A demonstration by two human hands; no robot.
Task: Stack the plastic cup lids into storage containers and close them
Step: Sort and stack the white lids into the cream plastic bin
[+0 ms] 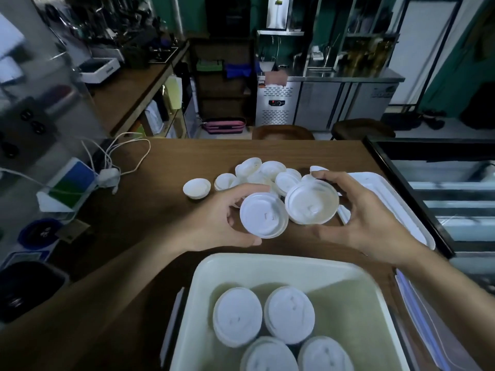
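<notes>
Left hand (222, 218) pinches one lid (263, 215) by its rim, thumb below and fingers curled over. The right hand (369, 223) grips a second lid (312, 200) the same way. Both are held above the tabletop (160, 162), between the storage container (267, 266) at the near edge and the loose pile (267, 172) toward the far edge.

Likely risks:
- The four stacks (237, 314) inside the container could topple if a lid lands off-centre.
- The held lids' edges meet in this view and may catch.
- A light pinch could drop one.

The tabletop is brown wood, with a flat white cover (388, 199) at its right edge and white cables (120, 156) at the left. Steel counters (334, 97) stand behind in the dim room.
</notes>
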